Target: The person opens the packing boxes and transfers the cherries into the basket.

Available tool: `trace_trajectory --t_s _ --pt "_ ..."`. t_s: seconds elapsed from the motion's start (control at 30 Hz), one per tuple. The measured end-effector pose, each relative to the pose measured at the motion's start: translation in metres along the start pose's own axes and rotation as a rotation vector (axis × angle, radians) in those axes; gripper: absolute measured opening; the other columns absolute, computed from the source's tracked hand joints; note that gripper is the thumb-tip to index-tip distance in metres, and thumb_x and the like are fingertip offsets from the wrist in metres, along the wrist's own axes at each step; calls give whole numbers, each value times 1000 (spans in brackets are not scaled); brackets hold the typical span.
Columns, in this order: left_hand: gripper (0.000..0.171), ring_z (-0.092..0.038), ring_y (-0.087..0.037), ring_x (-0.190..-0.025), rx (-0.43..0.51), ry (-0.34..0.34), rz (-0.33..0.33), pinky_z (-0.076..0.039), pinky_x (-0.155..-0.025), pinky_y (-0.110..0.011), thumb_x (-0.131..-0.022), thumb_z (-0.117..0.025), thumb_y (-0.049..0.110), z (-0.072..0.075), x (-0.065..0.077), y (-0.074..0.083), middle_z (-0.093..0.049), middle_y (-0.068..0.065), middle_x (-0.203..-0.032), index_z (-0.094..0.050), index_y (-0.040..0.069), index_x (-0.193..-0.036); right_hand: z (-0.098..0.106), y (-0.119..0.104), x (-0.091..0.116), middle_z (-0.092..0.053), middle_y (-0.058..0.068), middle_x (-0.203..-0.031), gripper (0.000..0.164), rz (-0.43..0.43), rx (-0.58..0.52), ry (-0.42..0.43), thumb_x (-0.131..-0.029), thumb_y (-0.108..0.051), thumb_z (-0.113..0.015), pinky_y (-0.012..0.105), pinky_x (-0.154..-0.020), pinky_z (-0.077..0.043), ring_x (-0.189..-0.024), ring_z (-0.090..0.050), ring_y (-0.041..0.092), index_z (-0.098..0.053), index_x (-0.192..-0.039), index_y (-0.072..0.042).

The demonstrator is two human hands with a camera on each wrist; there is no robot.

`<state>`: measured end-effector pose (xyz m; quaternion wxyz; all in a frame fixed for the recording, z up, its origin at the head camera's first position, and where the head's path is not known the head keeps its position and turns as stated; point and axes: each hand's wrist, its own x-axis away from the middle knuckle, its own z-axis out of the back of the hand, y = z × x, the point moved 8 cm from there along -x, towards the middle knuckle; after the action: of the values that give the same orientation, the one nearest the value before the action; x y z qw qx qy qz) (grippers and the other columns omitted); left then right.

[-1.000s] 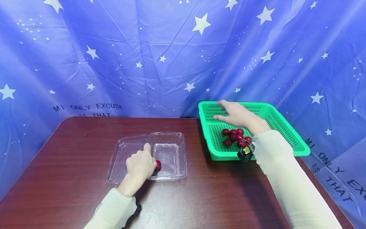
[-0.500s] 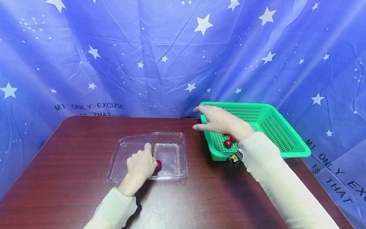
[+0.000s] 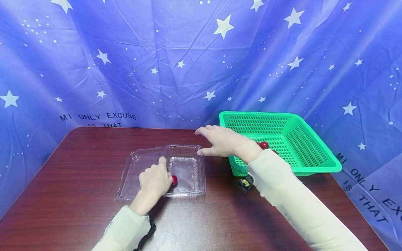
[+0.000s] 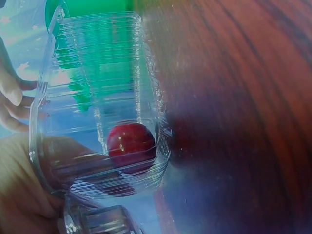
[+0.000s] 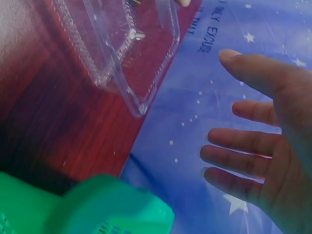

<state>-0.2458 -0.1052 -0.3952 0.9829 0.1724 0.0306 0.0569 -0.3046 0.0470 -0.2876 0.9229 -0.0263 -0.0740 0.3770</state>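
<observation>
A clear plastic clamshell box (image 3: 185, 167) lies open on the table, its lid folded out to the left. My left hand (image 3: 154, 181) grips the box at the hinge side, index finger stretched forward; part of the thumb and fingers is hidden. One red cherry (image 3: 174, 180) sits in the box's near left corner, close beside that hand, and shows again as a cherry (image 4: 131, 147) in the left wrist view. Between box and basket hovers my right hand (image 3: 221, 141), fingers apart and holding nothing, its thumb tip over the box's far right corner.
A green perforated basket (image 3: 314, 165) stands at the right, with red cherries (image 3: 264, 145) partly hidden behind the right forearm. The wooden table (image 3: 201, 226) runs back to a blue star-patterned curtain (image 3: 176, 87).
My right hand has moved left and a little nearer, from above the basket towards the box. Left hand, box and its cherry stay put.
</observation>
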Motion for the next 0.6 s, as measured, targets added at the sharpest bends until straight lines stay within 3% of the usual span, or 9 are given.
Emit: trace_trajectory --t_s 0.6 --pt "25 -65 -43 -66 -6 -23 0 -49 -53 -52 -82 -59 19 -2 0 -1 -70 -26 -79 -47 3 -97 -40 -52 -10 -63 9 -118 62 124 142 -73 -85 -47 -65 44 -91 -53 -108 -60 24 -50 -134 -13"
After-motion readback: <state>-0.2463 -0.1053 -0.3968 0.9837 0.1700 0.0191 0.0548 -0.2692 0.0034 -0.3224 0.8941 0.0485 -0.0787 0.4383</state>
